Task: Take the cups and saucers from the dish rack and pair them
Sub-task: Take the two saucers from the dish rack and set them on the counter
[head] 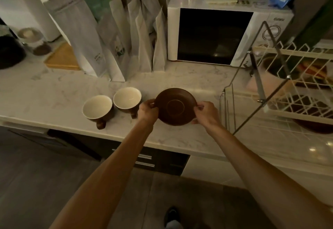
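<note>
From your head view, you hold a brown saucer (175, 106) above the marble worktop (54, 92), tilted so its face turns toward you. Your left hand (147, 109) pinches the saucer's left rim, your right hand (205, 112) its right rim; both grips are closed on it.

Just left of the saucer stand two cups with cream insides. The near-left cup (97, 109) sits close to the worktop's near edge, its brown handle reaching that edge. The second cup (127, 100) stands beside it, a little farther back; whether the two touch is hard to tell. Your left hand is right next to this second cup.

To the right stands the white wire dish rack (295, 92); its metal frame rises near your right hand. Dark crockery shows through its wires, too dim to name.

Far behind the cups, a row of paper bags (115, 45) stands upright, and a white microwave (225, 34) sits far right of them. Between bags and cups lies a bare strip of worktop. More bare worktop stretches to the left of the cups, and under the saucer down to the near edge.
</note>
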A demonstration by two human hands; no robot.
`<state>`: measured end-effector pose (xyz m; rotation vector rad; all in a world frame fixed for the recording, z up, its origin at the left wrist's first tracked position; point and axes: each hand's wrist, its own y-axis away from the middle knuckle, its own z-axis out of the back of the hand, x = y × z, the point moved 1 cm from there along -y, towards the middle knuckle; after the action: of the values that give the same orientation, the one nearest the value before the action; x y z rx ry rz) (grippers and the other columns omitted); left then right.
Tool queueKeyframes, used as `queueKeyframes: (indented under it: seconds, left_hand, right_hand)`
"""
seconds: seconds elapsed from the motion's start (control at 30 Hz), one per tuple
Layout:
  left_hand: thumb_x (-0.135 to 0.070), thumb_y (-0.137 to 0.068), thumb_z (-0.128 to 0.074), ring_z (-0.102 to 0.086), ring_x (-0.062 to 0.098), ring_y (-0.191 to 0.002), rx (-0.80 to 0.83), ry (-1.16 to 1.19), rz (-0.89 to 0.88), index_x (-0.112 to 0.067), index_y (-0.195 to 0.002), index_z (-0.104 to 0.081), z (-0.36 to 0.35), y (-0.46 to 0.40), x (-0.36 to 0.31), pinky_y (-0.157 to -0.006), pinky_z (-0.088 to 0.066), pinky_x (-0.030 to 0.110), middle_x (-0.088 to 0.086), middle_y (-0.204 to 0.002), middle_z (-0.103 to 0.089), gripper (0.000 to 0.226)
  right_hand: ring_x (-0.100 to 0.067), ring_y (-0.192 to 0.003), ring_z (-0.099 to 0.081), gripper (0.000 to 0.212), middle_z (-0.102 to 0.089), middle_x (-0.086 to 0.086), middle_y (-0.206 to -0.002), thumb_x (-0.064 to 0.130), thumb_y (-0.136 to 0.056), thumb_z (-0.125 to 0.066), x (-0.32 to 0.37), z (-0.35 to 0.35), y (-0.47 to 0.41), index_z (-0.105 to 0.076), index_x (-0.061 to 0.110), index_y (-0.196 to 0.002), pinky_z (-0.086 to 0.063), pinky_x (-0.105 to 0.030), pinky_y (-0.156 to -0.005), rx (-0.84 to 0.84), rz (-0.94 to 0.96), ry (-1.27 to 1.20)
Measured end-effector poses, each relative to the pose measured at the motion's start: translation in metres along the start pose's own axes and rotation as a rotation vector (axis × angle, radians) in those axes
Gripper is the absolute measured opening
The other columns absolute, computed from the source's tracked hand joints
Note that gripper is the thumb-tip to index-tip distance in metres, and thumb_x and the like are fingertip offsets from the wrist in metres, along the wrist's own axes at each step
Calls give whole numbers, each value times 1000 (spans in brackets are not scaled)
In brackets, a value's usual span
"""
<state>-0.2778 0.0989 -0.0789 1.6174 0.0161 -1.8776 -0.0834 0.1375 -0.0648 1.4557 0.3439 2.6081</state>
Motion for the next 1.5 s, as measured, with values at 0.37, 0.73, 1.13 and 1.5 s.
queueKeyframes:
  seconds: [0.37, 0.73, 1.13, 1.5]
  left_hand:
    - [5, -88, -42, -62, 25, -108, 11, 7, 14, -15, -135, -55, -26, -60, -15, -93, -55, 39, 6, -123, -64, 52]
    - [5, -87, -42, -60, 27, -115, 39, -50, 31, -13, -129, -60, -37, -91, -15, -101, -50, 40, 9, -124, -65, 49]
    - [5, -85, -42, -63, 24, -108, 30, -93, -5, -11, -123, -64, -35, -93, -15, -91, -53, 30, 9, -119, -68, 47]
    - [-19, -93, -50, -51, 33, -127, 68, -338, -91, -12, -143, -42, -30, -71, -25, -107, -42, 42, 15, -138, -54, 51]
  right_hand:
    - [-29, -71, -71, 25, -68, -8, -86, 6, -93, -47, 5, -23, -62, -70, 16, -96, -61, -46, -79, -116, -95, 10]
    - [-32, -100, -67, 28, -73, -13, -107, 13, -91, -49, 2, -36, -91, -73, 13, -106, -55, -44, -90, -139, -110, 92]
    - [-32, -104, -66, 27, -73, -13, -110, 14, -91, -51, 1, -38, -94, -73, 15, -106, -54, -41, -91, -145, -105, 109]
    - [-37, -112, -61, 37, -64, -17, -124, 31, -101, -43, 7, -31, -76, -59, 7, -124, -50, -44, -94, -85, -38, 208]
